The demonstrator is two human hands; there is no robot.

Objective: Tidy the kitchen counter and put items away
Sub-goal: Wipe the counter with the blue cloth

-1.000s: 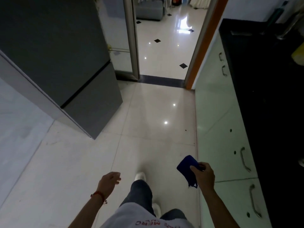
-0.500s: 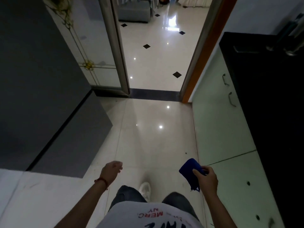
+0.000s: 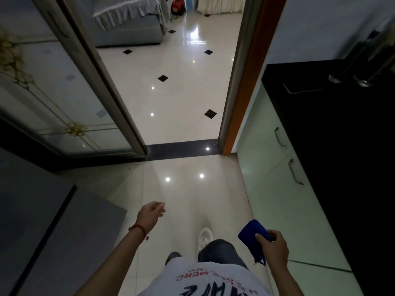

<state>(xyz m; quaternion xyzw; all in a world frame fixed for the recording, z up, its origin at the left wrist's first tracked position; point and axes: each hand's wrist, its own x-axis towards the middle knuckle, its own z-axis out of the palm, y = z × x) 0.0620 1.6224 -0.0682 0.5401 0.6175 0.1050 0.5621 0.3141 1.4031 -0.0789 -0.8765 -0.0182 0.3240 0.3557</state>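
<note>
My right hand (image 3: 272,247) grips a folded dark blue cloth (image 3: 251,235) low at the right, over the floor beside the cabinet fronts. My left hand (image 3: 150,212) hangs in front of me at centre-left with loosely curled fingers and holds nothing; a red thread band sits on its wrist. The black kitchen counter (image 3: 333,146) runs along the right side, well above and to the right of the cloth.
Pale green cabinet doors (image 3: 265,146) with metal handles line the right under the counter. A grey fridge (image 3: 53,231) stands at the left. Ahead, a doorway with a glass sliding door (image 3: 55,99) and an orange frame (image 3: 248,77) leads onto a tiled room with a grey sofa (image 3: 128,22).
I have walked forward toward the doorway; the fridge has slid back to my left and the doorway looms larger. Both hands keep their poses, the right still gripping the cloth.
</note>
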